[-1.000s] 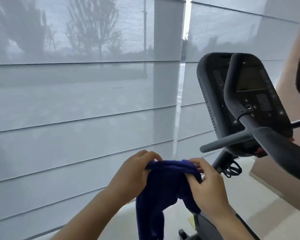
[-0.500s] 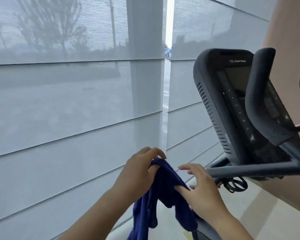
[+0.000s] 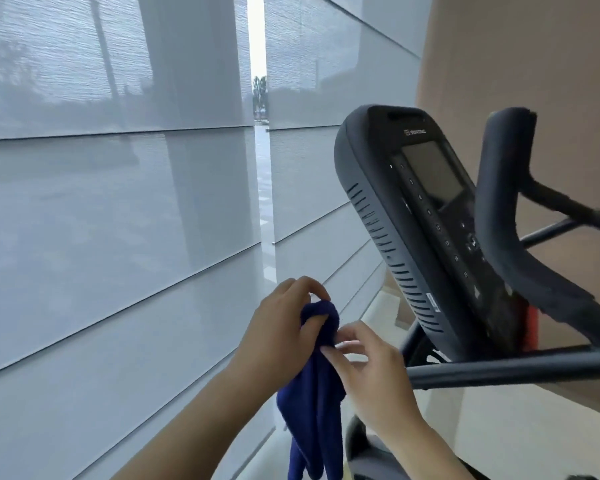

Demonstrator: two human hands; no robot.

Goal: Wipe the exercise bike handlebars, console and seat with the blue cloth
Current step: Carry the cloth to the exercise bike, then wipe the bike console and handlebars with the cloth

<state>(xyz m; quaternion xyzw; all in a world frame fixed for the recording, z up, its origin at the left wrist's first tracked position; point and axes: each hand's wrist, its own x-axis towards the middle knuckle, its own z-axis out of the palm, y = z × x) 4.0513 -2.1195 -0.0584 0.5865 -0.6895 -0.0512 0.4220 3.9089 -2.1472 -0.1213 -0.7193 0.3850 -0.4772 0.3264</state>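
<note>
Grey roller blinds [image 3: 118, 209] fill the background beside a tan wall [image 3: 520, 57]. Right of centre stands the tilted black console [image 3: 416, 216], the curved handlebars [image 3: 499, 237] before it. Low in the middle hangs the blue cloth [image 3: 312, 403]: the left hand [image 3: 278, 337] pinches its top fold, and the right hand [image 3: 371, 372] touches it with loosely spread fingertips [image 3: 326, 351].

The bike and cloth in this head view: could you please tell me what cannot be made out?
- Seat: outside the head view.
- Blue cloth: lower end cut off by the bottom edge.
- Console button labels: too small.
- Handlebar: runs off the right edge.
- Right hand: grip on the cloth unclear; left hand pinches it.
</note>
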